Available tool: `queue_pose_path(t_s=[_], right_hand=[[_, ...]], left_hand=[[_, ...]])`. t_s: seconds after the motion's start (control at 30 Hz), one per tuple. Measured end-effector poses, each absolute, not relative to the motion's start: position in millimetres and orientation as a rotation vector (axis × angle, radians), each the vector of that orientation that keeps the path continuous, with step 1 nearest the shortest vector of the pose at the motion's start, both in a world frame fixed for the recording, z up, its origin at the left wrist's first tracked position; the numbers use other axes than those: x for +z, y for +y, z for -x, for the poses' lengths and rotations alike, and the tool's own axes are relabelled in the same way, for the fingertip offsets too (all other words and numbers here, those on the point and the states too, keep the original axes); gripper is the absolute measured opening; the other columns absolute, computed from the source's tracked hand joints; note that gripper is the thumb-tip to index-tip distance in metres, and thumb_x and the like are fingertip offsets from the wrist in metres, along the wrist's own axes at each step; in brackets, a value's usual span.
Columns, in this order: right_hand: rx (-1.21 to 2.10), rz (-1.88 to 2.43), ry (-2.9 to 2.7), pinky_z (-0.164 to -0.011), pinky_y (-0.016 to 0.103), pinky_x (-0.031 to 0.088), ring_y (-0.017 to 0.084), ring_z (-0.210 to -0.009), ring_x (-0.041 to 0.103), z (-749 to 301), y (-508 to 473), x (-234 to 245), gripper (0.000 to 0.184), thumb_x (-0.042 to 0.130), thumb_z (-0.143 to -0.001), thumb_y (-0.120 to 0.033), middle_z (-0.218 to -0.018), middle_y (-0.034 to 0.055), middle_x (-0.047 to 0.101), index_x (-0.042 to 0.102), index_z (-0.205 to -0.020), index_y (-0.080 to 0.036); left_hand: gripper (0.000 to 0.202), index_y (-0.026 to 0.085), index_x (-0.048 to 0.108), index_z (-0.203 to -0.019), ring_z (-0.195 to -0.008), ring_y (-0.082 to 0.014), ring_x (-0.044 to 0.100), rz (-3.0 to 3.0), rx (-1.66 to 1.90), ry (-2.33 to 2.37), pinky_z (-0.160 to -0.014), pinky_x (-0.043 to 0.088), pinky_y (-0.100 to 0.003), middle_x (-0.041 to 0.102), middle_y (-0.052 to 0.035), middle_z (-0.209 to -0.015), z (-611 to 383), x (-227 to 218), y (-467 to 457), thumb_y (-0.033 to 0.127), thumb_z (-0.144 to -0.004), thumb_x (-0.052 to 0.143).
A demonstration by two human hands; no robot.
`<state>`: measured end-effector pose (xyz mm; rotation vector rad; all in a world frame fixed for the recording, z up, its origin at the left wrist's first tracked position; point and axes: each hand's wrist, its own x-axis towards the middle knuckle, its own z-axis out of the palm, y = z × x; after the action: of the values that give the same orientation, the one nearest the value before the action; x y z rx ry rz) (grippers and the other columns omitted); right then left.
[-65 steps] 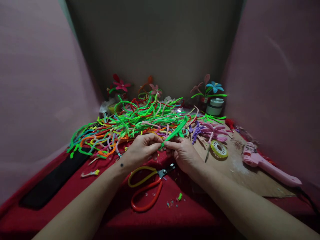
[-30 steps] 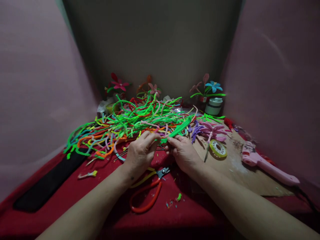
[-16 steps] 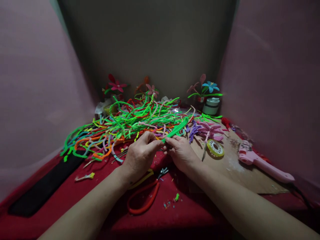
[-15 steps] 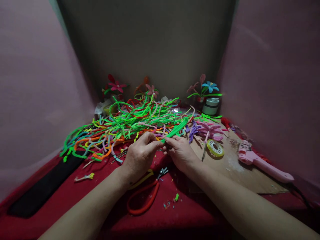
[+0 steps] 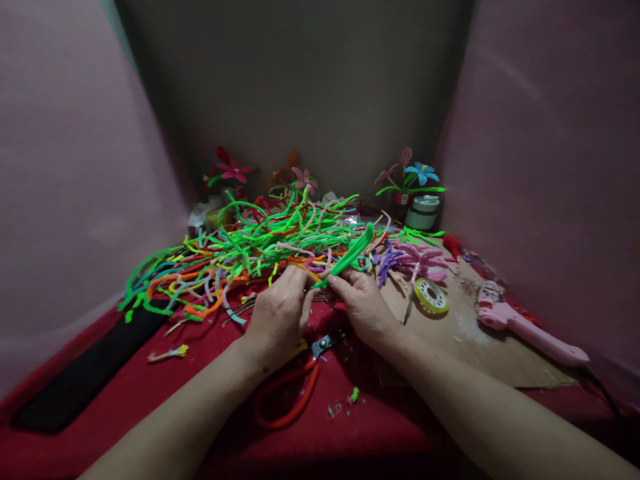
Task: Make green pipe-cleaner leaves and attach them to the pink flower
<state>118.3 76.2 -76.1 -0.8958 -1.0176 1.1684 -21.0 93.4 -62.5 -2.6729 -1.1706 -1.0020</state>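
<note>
A bright green pipe-cleaner leaf [image 5: 355, 253], long and narrow, slants up to the right between my hands. My right hand [image 5: 363, 303] pinches it near its lower end with thumb and fingers. My left hand [image 5: 285, 307] is closed at the thin green tail at the leaf's base; its fingertips are partly hidden. Just below lie red-handled scissors [image 5: 287, 400], their blades partly in shadow. Behind the hands spreads a tangled heap of pipe cleaners [image 5: 260, 233], mostly green with orange, pink, yellow and red ones.
On cardboard [image 5: 480, 353] at right are a yellow tape roll [image 5: 431, 297], pink pipe-cleaner petals [image 5: 417, 263] and a pink corded heat tool [image 5: 530, 327]. A black strip [image 5: 90, 370] lies left. Finished flowers [image 5: 420, 175] and a lidded jar [image 5: 423, 212] stand at the back wall.
The leaf has tilted more upright and its tip has shifted slightly left. My left hand has turned a little and drawn down, showing more of the scissors' blades.
</note>
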Motion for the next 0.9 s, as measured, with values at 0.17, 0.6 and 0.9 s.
queue_pose_path(t_s=[0.17, 0.6, 0.9], right_hand=[[1.204, 0.835, -1.034, -0.053, 0.021, 0.035, 0.007, -0.050, 0.044, -118, 75, -75, 0.014, 0.058, -0.070, -0.027, -0.053, -0.0040, 0.053, 0.057, -0.063, -0.015], [1.158, 1.079, -1.112, -0.043, 0.021, 0.025, 0.005, -0.043, 0.034, -118, 74, -76, 0.029, 0.061, -0.067, -0.038, -0.047, -0.0048, 0.046, 0.052, -0.055, -0.014], [1.215, 1.047, -1.127, -0.042, 0.022, 0.027, 0.006, -0.039, 0.039, -118, 76, -79, 0.026, 0.061, -0.068, -0.036, -0.044, -0.0040, 0.048, 0.051, -0.057, -0.014]], left_hand=[[0.004, 0.018, 0.051, -0.081, -0.069, -0.0136, 0.052, 2.765, -1.073, -1.206, -0.063, 0.041, -0.025, 0.055, -0.0009, -0.076, 23, -61, 94, 0.021, -0.080, 0.054], [0.009, 0.016, 0.057, -0.076, -0.067, -0.0114, 0.049, 3.021, -1.214, -1.236, -0.064, 0.038, -0.023, 0.053, 0.0000, -0.071, 24, -55, 90, 0.017, -0.080, 0.049], [0.015, 0.015, 0.056, -0.068, -0.064, -0.0109, 0.048, 3.148, -1.207, -1.334, -0.062, 0.038, -0.022, 0.053, 0.0005, -0.066, 25, -47, 91, 0.018, -0.079, 0.046]])
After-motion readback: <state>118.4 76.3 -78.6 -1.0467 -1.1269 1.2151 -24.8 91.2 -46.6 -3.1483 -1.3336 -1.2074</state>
